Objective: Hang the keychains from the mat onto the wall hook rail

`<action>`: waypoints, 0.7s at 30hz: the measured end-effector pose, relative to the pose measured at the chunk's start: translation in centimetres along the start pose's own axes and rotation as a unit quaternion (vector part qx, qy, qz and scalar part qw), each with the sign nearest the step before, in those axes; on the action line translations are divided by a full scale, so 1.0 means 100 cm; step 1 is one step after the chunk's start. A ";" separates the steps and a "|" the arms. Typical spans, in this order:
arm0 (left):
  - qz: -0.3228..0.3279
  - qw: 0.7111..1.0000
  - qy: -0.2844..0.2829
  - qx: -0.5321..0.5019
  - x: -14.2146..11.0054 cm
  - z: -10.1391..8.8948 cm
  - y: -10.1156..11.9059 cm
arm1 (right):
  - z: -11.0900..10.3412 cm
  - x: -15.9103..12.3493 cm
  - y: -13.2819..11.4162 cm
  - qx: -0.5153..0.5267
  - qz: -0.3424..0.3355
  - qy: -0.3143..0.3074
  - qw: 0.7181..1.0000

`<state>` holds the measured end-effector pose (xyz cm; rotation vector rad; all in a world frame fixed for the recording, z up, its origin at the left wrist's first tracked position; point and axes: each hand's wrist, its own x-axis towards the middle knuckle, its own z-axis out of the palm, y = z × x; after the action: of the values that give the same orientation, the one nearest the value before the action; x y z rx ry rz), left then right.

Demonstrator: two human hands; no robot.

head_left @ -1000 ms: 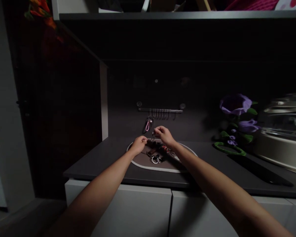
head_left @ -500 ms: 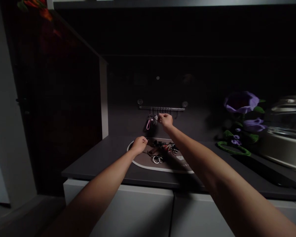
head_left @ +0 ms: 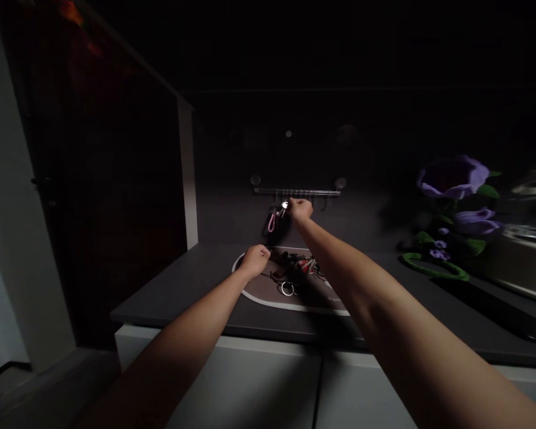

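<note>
Under the clear hook rail on the back wall, my right hand is closed in a pinch. A shiny silver keychain hangs right at its fingertips; whether they grip it or something smaller is hidden. Left of that dangles a pink strap loop. Lower down, my left hand is closed too, thumb against the fingers, above the left part of a brown mat with a pale rim. What it pinches is too small to make out. A heap of keys and keychains and a metal ring lie on the mat.
Purple knitted flowers with a green base stand at the right, beside a pale appliance with a clear lid. A long black object lies before them. A side panel bounds the dark counter at the left.
The view has shifted slightly. My right hand stays by the rail, and the silver keychain at its fingertips now catches the light. My left hand has barely moved.
</note>
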<state>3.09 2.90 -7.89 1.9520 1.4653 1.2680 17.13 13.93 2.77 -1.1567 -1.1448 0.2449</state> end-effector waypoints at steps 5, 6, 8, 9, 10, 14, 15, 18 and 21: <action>-0.002 1.000 -0.001 -0.001 0.001 0.000 0.000 | 0.001 -0.001 0.001 -0.025 0.026 0.013 0.999; -0.004 1.000 0.001 -0.006 0.001 0.001 -0.001 | 0.001 -0.002 0.001 -0.025 0.029 0.015 0.999; -0.009 1.000 0.002 -0.019 0.002 0.001 -0.002 | 0.000 -0.004 0.002 -0.021 0.038 0.021 0.999; -0.012 1.000 0.003 -0.026 0.002 0.002 -0.003 | 0.000 -0.006 0.003 -0.017 0.041 0.022 0.999; -0.017 0.999 0.004 -0.033 0.002 0.002 -0.004 | 0.000 -0.007 0.004 -0.014 0.041 0.020 0.999; -0.039 0.997 0.006 -0.062 0.003 0.003 -0.005 | -0.001 -0.009 0.008 -0.002 0.041 0.000 0.999; -0.044 0.997 0.005 -0.067 0.003 0.004 -0.006 | -0.001 -0.009 0.010 0.005 0.043 -0.004 0.999; -0.051 0.996 0.005 -0.078 0.004 0.004 -0.007 | -0.001 -0.009 0.012 0.036 0.053 -0.015 0.998; -0.052 0.995 0.007 -0.083 0.006 0.005 -0.009 | -0.003 -0.010 0.012 0.083 0.066 -0.038 0.994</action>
<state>3.03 3.92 -8.60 1.7407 1.4000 1.3144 17.36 13.66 1.24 -1.0848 -1.0927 0.4809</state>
